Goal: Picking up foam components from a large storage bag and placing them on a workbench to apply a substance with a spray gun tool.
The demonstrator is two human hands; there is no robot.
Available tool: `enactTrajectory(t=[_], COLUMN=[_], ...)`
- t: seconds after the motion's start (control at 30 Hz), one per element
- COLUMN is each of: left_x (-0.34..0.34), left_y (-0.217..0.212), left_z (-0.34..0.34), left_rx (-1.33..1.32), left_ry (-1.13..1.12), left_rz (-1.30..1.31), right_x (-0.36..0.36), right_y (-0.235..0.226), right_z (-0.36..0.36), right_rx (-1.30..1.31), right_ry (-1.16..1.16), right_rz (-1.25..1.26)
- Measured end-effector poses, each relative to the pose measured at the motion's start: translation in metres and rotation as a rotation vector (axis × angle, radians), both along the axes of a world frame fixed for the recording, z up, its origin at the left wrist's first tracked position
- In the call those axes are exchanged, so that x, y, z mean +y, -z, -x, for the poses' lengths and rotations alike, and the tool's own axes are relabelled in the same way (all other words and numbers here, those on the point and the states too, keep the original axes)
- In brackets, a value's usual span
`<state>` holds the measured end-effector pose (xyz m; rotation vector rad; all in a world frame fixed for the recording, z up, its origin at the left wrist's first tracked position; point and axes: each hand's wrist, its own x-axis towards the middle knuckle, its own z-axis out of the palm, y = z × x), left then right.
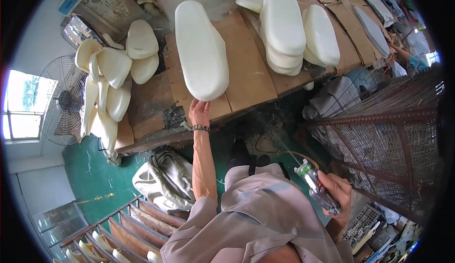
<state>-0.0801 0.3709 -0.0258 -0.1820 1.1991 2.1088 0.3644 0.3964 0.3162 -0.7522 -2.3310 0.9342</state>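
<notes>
A long cream foam seat cushion (199, 49) lies on brown cardboard on the workbench, its rounded end toward me. My left hand (199, 113) is at that near end, fingers curled against its lower edge with the tips partly hidden; a watch or bracelet is on the wrist. Off to the lower right, away from the bench, my right hand (339, 194) is closed round a spray gun (316, 187) with a green ring behind its nozzle. A thin pale mist leaves the nozzle toward the upper left. A brown hose (265, 151) curves behind the gun.
More foam cushions are stacked at the bench's right (284, 21) and heaped at its left (116, 66). A caged fan (64, 99) stands far left. Grey cloth (166, 180) lies below the bench, near a slatted metal rack (123, 225). A rusty wire-mesh frame (379, 140) is close on the right.
</notes>
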Motion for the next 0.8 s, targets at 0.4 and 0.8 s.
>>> enactTrajectory(t=[0.4, 0.8], left_x=[0.023, 0.215], left_y=[-0.021, -0.175], left_z=[0.015, -0.096], left_rx=[0.055, 0.089], left_ry=[0.034, 0.447], left_rz=[-0.144, -0.512], right_x=[0.06, 0.038], right_y=[-0.01, 0.014], right_z=[0.06, 0.037], right_rx=[0.028, -0.067], right_ry=[0.049, 0.311], right_rz=[-0.025, 0.036])
